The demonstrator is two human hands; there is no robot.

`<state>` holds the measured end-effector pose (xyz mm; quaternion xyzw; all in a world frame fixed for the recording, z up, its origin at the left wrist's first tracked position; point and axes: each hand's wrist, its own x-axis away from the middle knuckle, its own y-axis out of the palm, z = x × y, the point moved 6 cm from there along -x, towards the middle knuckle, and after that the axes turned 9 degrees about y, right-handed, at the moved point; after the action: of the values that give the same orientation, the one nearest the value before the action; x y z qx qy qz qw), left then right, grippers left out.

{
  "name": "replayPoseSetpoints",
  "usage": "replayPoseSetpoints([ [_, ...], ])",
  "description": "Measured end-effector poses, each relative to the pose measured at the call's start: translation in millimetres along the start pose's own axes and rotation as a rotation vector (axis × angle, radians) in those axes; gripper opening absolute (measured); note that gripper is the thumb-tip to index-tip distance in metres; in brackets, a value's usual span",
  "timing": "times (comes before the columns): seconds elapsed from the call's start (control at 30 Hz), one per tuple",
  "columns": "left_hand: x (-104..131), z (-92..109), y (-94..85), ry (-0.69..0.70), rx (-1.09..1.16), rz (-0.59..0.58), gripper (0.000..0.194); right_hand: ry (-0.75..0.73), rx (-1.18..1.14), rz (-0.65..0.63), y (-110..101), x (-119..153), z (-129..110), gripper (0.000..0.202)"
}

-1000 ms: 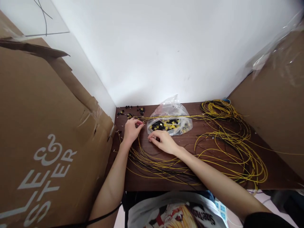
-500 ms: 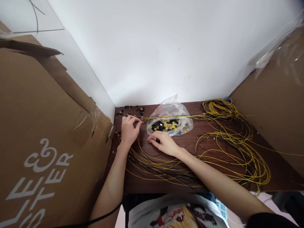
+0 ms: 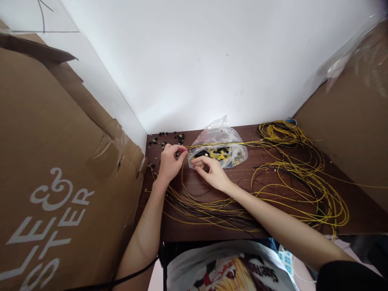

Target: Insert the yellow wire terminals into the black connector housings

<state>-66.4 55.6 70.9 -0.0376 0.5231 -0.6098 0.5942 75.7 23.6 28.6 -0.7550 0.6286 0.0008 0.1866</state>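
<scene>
My left hand [image 3: 172, 161] is closed, thumb and forefinger pinched on a thin yellow wire [image 3: 182, 176] that curves down from the fingertips. Just to its right, my right hand [image 3: 212, 173] has thumb and forefinger curled together in a pinch at the near edge of a clear plastic bag [image 3: 220, 133]. Whatever lies between those right fingertips is too small to make out. Inside the bag are black and yellow small parts [image 3: 222, 153]. A bundle of yellow and black wires [image 3: 212, 208] spreads across the brown table [image 3: 239, 173], below both hands.
Small black pieces [image 3: 180, 136] lie scattered at the back left. Coiled yellow wires [image 3: 277, 133] and loose loops [image 3: 303, 173] cover the right side. Cardboard boxes flank the table, one on the left [image 3: 60, 121] and another on the right [image 3: 351, 121]. A white wall [image 3: 194, 60] stands behind.
My left hand has shifted slightly right, with the wire at its fingertips. My right hand has moved up to the bag's near edge, its thumb and forefinger now curled together. The view has tilted slightly.
</scene>
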Motion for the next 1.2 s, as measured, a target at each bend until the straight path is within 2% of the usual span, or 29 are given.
replayPoseSetpoints([
  [0.1, -0.1, 1.8, 5.3, -0.008, 0.038, -0.052, 0.013, 0.047, -0.179, 0.03, -3.5, -4.0, 8.6, 0.017],
  [0.23, 1.6, -3.5, 8.4, -0.02, -0.024, -0.082, 0.016, 0.086, -0.244, 0.048, -4.9, -6.1, 17.1, 0.013],
  [0.33, 4.2, -13.9, 8.3, -0.054, -0.156, -0.092, 0.018, 0.087, -0.234, 0.042, -3.6, -4.9, 16.5, 0.014],
  [0.53, 9.1, -31.3, 2.9, -0.218, -0.33, -0.099, 0.025, 0.099, -0.208, 0.042, -3.3, -3.4, 13.7, 0.016],
  [0.87, 13.1, -35.6, 8.3, -0.304, -0.313, -0.167, 0.027, 0.118, -0.186, 0.024, -2.1, -2.8, 20.8, 0.016],
  [1.2, 11.6, -35.0, 10.6, -0.291, -0.26, -0.178, 0.025, 0.109, -0.092, 0.018, -1.9, -1.6, 14.6, 0.019],
])
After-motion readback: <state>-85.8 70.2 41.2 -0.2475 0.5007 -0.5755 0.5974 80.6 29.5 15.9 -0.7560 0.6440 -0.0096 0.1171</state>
